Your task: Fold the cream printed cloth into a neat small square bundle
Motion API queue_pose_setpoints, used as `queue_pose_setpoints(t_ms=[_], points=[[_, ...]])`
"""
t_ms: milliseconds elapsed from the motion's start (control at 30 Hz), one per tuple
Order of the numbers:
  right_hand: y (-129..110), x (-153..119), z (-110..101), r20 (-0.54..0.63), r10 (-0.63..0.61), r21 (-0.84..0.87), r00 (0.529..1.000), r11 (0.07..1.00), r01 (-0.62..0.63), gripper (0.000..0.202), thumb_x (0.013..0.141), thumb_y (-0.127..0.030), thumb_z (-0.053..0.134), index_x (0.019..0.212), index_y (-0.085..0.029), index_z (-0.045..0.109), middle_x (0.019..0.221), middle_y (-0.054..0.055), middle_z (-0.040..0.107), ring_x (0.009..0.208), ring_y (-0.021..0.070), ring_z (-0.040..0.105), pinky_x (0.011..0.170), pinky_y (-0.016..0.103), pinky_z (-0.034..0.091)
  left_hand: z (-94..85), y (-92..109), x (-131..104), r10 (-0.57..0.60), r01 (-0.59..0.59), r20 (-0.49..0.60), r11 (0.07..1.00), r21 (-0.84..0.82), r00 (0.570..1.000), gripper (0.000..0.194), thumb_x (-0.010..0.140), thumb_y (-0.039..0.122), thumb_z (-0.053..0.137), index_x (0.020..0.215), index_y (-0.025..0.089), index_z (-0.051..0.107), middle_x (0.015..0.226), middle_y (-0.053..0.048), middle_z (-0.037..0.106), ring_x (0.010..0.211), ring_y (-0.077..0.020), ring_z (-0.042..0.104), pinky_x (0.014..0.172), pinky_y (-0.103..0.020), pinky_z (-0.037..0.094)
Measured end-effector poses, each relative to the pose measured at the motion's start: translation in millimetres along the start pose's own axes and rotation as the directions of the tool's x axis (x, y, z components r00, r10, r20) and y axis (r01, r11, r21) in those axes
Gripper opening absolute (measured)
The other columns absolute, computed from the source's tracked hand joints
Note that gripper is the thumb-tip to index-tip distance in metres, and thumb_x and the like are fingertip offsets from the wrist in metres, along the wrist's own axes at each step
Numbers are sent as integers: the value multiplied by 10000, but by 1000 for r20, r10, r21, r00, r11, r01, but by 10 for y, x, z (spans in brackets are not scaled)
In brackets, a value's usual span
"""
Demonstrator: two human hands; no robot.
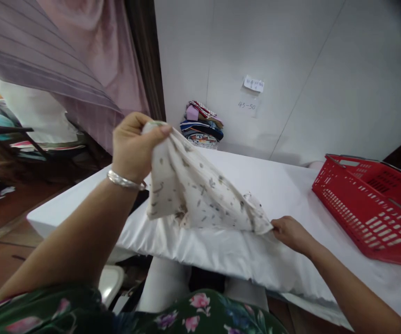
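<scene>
A white printed cloth garment point(207, 190), patterned with small dark leaf and animal-like shapes, is stretched between my two hands over the front of the table. My left hand point(134, 148), raised higher, pinches its upper left corner between thumb and fingers. Lower down, at the right, my right hand point(291, 234) grips the opposite end close to the tabletop. Folds hang in the fabric below my left hand, so its full shape cannot be made out.
A white-covered table point(273, 181) stands against a pale wall. Folded clothes point(202, 125) are stacked at its back edge. On the right sits a red plastic basket point(371, 208). Paper labels point(254, 84) are on the wall. A pink curtain point(99, 55) hangs at the left.
</scene>
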State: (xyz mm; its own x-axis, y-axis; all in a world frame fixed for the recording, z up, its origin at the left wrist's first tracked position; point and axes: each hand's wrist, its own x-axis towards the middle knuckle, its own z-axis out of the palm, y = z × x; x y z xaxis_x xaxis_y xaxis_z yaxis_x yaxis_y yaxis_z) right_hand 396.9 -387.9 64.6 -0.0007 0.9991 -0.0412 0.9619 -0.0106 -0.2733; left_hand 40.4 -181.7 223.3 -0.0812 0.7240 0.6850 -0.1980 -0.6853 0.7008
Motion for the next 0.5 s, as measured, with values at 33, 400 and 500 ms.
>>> queue_pose_setpoints(t_ms=[33, 400, 500], points=[[77, -5, -9, -29, 55, -15, 998, 998, -55, 194, 760, -195, 462, 615, -214, 590, 566, -1, 584, 576, 151, 530, 581, 262, 355, -13, 8, 77, 2, -4, -29, 998, -57, 1000, 301, 571, 211, 776, 631, 182, 483, 599, 68, 556, 502, -54, 495, 487, -214, 438], [-1025, 203, 5, -407, -75, 640, 910, 687, 343, 703, 734, -414, 658, 1342, -274, 334, 1305, 75, 473, 1137, 229, 466, 896, 359, 414, 567, 158, -632, -124, -92, 782, 970, 226, 610, 197, 691, 327, 662, 651, 156, 572, 608, 44, 564, 588, -74, 503, 571, -198, 385], [-1271, 255, 101, -244, -72, 754, 967, 612, 236, 387, 781, -468, 593, 1059, -200, 558, 920, 36, 609, 814, 173, 549, 701, 287, 447, 673, 157, -741, -152, -83, 853, 972, 222, 499, 193, 721, 335, 638, 691, 154, 577, 628, 47, 566, 602, -69, 492, 579, -187, 375]])
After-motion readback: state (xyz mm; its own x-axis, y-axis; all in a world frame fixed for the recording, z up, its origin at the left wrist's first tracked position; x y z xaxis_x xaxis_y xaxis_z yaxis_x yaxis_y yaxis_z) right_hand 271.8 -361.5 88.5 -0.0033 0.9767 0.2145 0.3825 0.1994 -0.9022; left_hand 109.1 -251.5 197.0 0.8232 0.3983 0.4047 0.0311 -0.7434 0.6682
